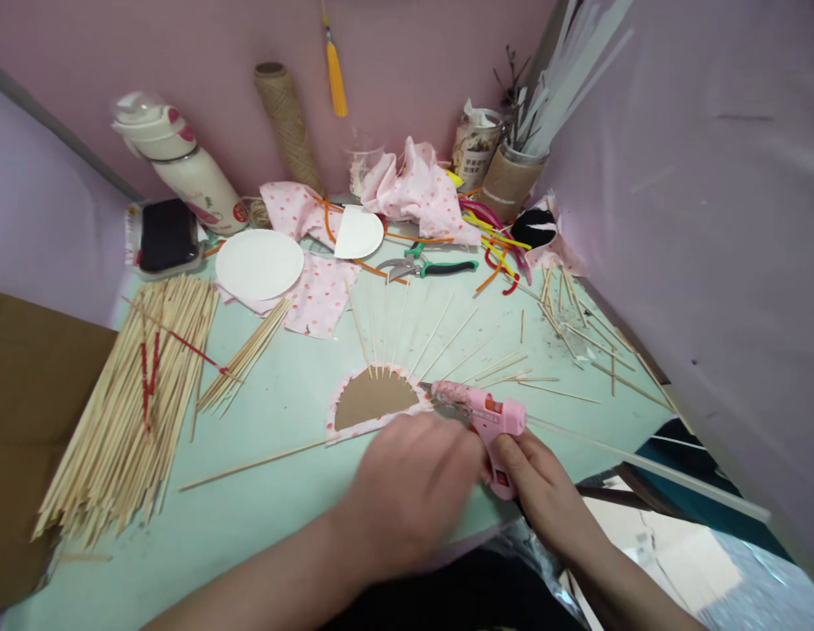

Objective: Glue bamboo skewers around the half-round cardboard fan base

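My right hand (534, 469) is wrapped round the handle of a pink glue gun (489, 410), whose nozzle points left at the edge of a brown half-circle piece (373, 401). Pink spotted fabric borders that piece. Thin sticks (436, 333) fan out from its curved edge. Blurred by motion, my left hand (416, 482) is just below the half circle, beside the gun; its fingers are curled and hard to make out. One long stick (255, 464) reaches left from the straight edge. A clear glue stick (643, 460) extends from the gun's back.
Bundled sticks (127, 403) cover the left side, near a cardboard box (38, 438). Behind the half circle lie a white disc (260, 265), green-handled pruners (439, 267) and pink fabric (413, 188). A bottle (189, 175) and twine roll (285, 123) stand at the back.
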The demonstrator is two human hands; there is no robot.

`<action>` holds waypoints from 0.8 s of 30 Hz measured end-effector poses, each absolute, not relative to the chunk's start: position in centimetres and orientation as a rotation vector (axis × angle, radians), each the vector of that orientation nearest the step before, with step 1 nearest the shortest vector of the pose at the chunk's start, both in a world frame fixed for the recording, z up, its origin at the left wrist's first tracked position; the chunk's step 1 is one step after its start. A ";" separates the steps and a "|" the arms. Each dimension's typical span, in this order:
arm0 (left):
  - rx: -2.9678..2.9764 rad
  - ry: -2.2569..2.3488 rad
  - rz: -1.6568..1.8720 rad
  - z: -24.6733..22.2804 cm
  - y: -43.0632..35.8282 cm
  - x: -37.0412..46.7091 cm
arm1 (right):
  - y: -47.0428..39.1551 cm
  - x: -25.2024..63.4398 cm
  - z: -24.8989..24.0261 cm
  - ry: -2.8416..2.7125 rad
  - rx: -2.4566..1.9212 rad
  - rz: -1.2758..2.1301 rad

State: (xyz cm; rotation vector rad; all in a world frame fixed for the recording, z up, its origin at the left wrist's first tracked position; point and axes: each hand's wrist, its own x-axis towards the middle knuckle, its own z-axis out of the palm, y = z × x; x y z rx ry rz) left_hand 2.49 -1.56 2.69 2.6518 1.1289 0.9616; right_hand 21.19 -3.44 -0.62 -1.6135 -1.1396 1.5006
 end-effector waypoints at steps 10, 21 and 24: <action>2.708 1.361 0.886 -1.2 -0.3 -1.0 | -3.5 21.1 -1.0 -0.996 -1.557 1.630; 2.643 1.321 0.846 -2.0 -0.2 -1.1 | -3.4 21.1 -0.7 -1.077 -1.564 1.611; 2.638 1.318 0.840 -2.1 -0.3 -1.2 | -3.4 21.0 -0.6 -1.125 -1.565 1.583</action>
